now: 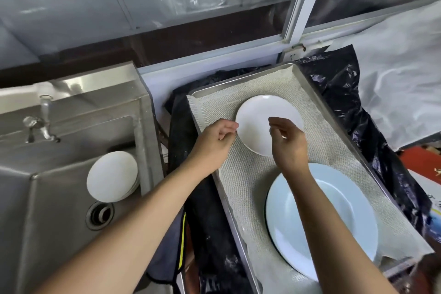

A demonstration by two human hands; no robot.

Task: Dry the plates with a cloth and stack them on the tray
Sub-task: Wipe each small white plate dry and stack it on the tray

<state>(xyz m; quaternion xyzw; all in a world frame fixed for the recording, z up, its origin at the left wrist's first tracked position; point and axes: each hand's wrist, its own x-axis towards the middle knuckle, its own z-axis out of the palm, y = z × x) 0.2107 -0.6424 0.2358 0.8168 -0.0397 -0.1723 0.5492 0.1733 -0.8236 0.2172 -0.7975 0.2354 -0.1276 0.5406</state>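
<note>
Head view: your left hand (pixel 216 137) and right hand (pixel 287 142) are hovering loosely curled, holding nothing, over the small white plate (pixel 260 119) lying mid-frame on the tray (pixel 317 88); large plate (pixel 334 217) is sitting lower right.

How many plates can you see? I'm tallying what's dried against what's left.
3 at least: a small white plate at the tray's far end, a large pale blue plate at its near end, and white plates leaning in the sink, apparently several stacked.
</note>
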